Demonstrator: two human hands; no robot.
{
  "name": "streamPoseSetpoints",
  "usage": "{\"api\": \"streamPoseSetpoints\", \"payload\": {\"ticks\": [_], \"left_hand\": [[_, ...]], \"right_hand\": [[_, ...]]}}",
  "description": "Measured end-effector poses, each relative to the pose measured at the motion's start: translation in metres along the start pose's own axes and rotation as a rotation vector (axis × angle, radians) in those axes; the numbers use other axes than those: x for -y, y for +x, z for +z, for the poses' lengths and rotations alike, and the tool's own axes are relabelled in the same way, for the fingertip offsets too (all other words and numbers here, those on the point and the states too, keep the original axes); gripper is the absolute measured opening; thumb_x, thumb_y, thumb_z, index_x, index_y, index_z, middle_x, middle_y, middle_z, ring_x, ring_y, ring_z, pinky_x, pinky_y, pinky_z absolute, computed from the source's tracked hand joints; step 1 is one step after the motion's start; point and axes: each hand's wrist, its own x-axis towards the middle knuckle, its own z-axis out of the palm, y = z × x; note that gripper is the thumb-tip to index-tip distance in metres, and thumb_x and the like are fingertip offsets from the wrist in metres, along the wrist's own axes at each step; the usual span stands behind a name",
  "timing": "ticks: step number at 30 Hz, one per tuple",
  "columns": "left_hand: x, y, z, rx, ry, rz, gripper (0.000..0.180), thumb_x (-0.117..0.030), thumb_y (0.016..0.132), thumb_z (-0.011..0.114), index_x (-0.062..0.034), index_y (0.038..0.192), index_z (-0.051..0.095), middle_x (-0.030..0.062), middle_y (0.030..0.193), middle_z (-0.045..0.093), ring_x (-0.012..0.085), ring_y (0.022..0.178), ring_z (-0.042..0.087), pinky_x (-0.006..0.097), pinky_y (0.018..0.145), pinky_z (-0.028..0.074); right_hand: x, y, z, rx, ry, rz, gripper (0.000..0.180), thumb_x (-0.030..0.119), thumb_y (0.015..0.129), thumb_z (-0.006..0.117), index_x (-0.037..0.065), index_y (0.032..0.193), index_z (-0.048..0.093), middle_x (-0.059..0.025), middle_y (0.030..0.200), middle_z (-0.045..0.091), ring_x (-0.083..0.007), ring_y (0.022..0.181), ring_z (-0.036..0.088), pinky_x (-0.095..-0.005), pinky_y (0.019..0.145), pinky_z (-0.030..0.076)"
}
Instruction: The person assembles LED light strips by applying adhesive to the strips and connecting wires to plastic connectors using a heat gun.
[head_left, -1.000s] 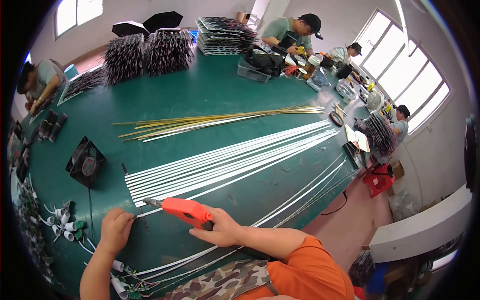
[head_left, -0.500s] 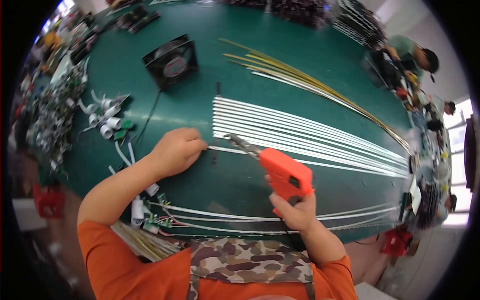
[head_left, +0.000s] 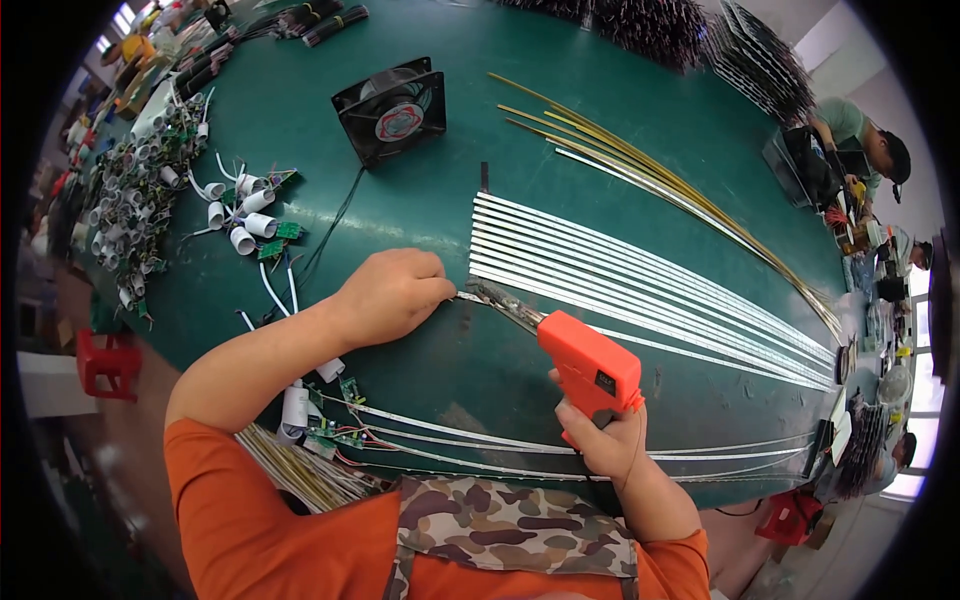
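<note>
My right hand [head_left: 612, 442] is wrapped round the grip of an orange-red soldering gun [head_left: 588, 362]. The gun's metal tip points left and sits close to the fingertips of my left hand [head_left: 395, 292]. Those fingertips pinch the left end of a thin white LED strip [head_left: 660, 346], which runs off to the right across the green table. Whether the tip touches the strip is hard to tell. Just beyond lies a row of several similar white strips [head_left: 600, 255], side by side with their left ends lined up.
A black fan [head_left: 395, 112] stands at the back left, its cable trailing forward. White lamp bases with green circuit boards [head_left: 245, 215] lie left, beside a bigger heap [head_left: 140, 200]. Yellow strips [head_left: 640, 160] lie farther back. Wired strips [head_left: 480, 440] lie nearest me. People work at the right.
The soldering gun's tip has come closer to my left fingertips and the held strip's end. The whole view has shifted, so the table's things appear farther right. Both hands keep their hold.
</note>
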Motion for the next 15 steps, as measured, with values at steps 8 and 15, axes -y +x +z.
{"api": "streamPoseSetpoints", "payload": {"ticks": [8,15], "left_hand": [[0.0019,0.0001,0.0011,0.024,0.036,0.01,0.012,-0.009,0.075,0.063,-0.0087,0.086,0.064,0.0069,0.081,0.058,0.0281,0.079,0.06,0.041,0.068,0.049],[0.0022,0.0009,0.0012,0.005,0.044,0.032,0.013,-0.006,0.074,0.067,-0.0081,0.087,0.066,0.0069,0.081,0.059,0.0285,0.075,0.06,0.04,0.063,0.049]], "right_hand": [[-0.0063,0.0034,0.0003,0.031,-0.161,0.008,0.036,0.007,0.083,0.066,0.0,0.118,0.058,-0.0063,0.097,0.065,-0.0099,0.075,0.058,-0.026,0.07,0.047],[-0.0066,0.0041,0.001,0.033,-0.231,0.013,0.04,0.011,0.081,0.069,0.003,0.119,0.058,-0.0083,0.098,0.067,-0.0174,0.08,0.063,-0.0298,0.075,0.049]]}}
